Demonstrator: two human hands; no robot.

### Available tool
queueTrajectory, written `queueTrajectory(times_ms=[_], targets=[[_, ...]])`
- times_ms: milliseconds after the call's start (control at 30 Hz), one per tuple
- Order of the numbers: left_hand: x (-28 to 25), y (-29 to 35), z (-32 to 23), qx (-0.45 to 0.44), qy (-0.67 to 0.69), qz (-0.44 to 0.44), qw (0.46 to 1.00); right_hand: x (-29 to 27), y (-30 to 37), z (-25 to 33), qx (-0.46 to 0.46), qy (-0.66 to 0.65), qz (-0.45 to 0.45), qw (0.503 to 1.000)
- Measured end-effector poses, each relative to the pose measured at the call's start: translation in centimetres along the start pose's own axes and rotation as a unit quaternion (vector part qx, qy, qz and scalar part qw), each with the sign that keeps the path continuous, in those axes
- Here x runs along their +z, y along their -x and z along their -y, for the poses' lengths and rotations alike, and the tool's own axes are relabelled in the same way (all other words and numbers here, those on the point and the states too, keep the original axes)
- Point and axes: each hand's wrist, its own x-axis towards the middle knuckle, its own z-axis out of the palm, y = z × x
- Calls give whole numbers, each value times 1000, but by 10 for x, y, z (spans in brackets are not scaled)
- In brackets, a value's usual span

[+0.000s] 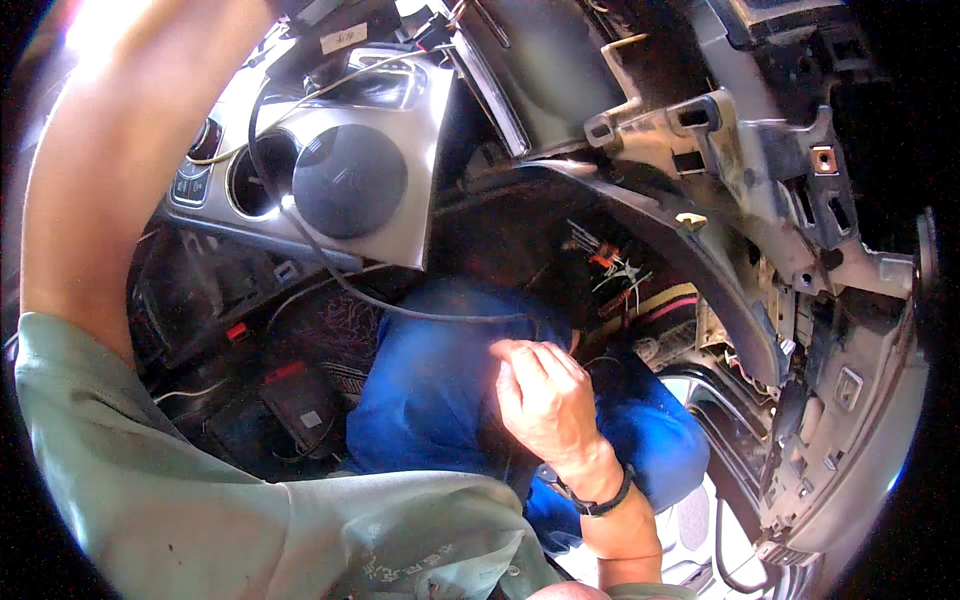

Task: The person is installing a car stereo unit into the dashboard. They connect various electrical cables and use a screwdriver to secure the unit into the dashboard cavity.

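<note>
My left arm (85,190) reaches up past the console at the upper left, and its hand is beyond the top edge. My right hand (545,400), with a dark watch (605,497) at the wrist, is over my blue trousers (425,375). Its fingers are curled and pressed together; what they hold, if anything, is hidden. A thin black cable (365,298) hangs from the silver console panel (415,205) across my knee and ends close above those fingers. Set in the panel are a round dark disc (350,181) and an open cup holder (257,182).
To the right stands a stripped dashboard frame (715,165) with brackets and edges. Loose wires with orange connectors (606,258) hang beneath it. A black box (300,410) with a red strip lies in the dark footwell. A pale cable (340,82) crosses the console.
</note>
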Motion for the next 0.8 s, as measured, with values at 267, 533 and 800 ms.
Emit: queueTrajectory(times_ms=[267, 533, 800], targets=[[3, 0, -1, 3, -4, -2, 1000, 0, 5, 0, -10, 19, 7, 1000], [2, 1, -5, 2, -14, -3, 1000, 2, 6, -2, -7, 13, -8, 1000], [0, 1, -7, 6, -18, -4, 1000, 14, 3, -2, 0, 15, -7, 1000]])
